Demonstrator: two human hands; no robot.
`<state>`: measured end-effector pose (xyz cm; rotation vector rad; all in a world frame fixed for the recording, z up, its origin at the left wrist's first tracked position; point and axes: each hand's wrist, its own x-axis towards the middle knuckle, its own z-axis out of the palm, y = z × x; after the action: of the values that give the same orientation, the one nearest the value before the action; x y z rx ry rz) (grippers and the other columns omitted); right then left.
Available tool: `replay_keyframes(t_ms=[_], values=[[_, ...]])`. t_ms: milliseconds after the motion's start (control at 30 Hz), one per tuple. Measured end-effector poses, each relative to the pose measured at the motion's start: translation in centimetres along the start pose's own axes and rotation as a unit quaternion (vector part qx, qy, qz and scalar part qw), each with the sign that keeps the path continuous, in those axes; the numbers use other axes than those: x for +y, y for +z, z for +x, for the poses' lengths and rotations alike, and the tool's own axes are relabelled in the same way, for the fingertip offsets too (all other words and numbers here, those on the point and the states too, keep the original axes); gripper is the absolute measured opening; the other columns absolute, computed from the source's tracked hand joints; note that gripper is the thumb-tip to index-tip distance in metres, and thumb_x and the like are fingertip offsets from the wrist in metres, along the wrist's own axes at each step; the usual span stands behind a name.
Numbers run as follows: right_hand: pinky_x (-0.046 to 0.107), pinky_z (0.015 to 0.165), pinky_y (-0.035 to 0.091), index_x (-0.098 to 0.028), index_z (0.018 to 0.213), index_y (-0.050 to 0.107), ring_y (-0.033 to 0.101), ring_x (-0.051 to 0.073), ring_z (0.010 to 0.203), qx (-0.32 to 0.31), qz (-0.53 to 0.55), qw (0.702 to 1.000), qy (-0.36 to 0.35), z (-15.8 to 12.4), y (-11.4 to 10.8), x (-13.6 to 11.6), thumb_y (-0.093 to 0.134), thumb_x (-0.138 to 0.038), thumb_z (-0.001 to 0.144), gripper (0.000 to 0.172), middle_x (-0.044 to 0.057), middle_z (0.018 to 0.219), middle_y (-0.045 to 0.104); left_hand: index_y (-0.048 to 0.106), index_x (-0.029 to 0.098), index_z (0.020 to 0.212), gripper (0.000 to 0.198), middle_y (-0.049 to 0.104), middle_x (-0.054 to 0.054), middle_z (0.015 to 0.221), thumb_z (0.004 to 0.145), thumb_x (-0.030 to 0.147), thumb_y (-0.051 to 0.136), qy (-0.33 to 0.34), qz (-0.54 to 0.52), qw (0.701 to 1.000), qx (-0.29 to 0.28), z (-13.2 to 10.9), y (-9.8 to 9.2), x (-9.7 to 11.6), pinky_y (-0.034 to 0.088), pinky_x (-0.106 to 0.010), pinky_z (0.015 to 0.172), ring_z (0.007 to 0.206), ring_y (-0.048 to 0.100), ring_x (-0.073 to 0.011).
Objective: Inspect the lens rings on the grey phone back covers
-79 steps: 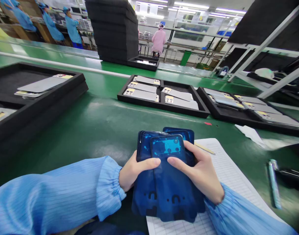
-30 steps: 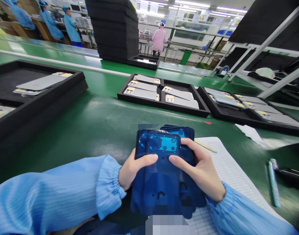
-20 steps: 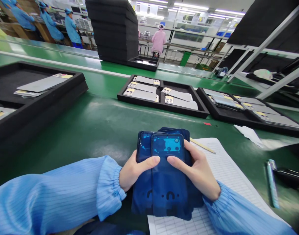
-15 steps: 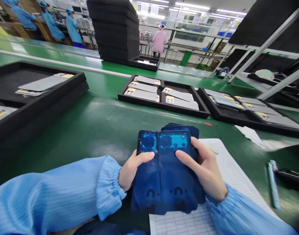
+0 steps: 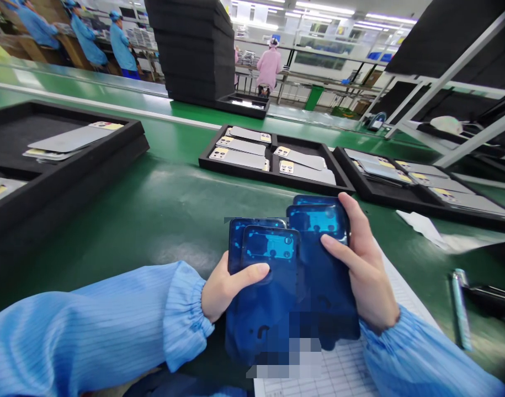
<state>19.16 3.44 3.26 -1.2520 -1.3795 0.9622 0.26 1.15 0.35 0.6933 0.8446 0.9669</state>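
Dark blue, phone-shaped film sheets are split between my two hands above the table's near edge. My left hand (image 5: 231,284) grips one stack of blue film sheets (image 5: 262,309), thumb flat on the top sheet and fingers hidden beneath. My right hand (image 5: 366,264) holds another stack of blue film sheets (image 5: 322,275) by its right edge, thumb on its face and forefinger at the upper corner. The right stack sits slightly higher, and the two still overlap in the middle. Each top sheet has a bright blue camera patch. A blocky blur covers the lower part.
Under the hands lies a printed grid sheet (image 5: 339,369). Black trays with silver phone back panels stand at the left (image 5: 128,149), at centre (image 5: 235,170) and right (image 5: 401,198). A tall stack of black trays (image 5: 190,55) rises behind. A pen (image 5: 461,309) and white paper scrap (image 5: 421,229) lie right.
My right hand has moved up and to the right with its stack, away from the left one. In my left hand the top sheet now sits further right, overlapping the sheets below.
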Motion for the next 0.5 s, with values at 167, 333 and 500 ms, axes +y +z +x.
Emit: replay_keyframes(t_ms=[167,333,500], values=[[0.039,0.105,0.026,-0.036,0.125,0.042,0.036,0.023,0.124,-0.044,-0.026,0.999,-0.012,-0.53,0.56,0.40,0.050,-0.031,0.083,0.043,-0.007,0.134,0.042,0.063,0.019,0.095,0.027,0.069,-0.004,0.091,0.069,0.027,0.066,0.032,0.018,0.999,-0.015,0.12,0.10,0.23,0.049,-0.031,0.078,0.090,0.062,-0.0227],[0.033,0.086,0.045,-0.029,0.093,0.065,0.059,0.021,0.094,-0.057,-0.042,0.997,-0.007,-0.80,0.86,0.37,0.052,-0.029,0.081,0.018,-0.002,0.098,0.066,0.062,0.017,0.096,0.028,0.069,-0.005,0.093,0.070,0.027,0.065,0.035,0.036,0.999,-0.018,0.07,0.30,0.37,0.049,-0.029,0.078,0.089,0.062,-0.0211],[0.028,0.072,0.048,-0.026,0.090,0.064,0.061,0.018,0.077,-0.060,-0.059,0.996,-0.019,-0.99,1.02,0.26,0.050,-0.034,0.082,0.018,0.000,0.085,0.066,0.062,0.016,0.097,0.030,0.068,-0.006,0.094,0.070,0.028,0.066,0.034,0.042,0.999,-0.009,0.09,0.40,0.47,0.049,-0.030,0.079,0.093,0.061,-0.0234]])
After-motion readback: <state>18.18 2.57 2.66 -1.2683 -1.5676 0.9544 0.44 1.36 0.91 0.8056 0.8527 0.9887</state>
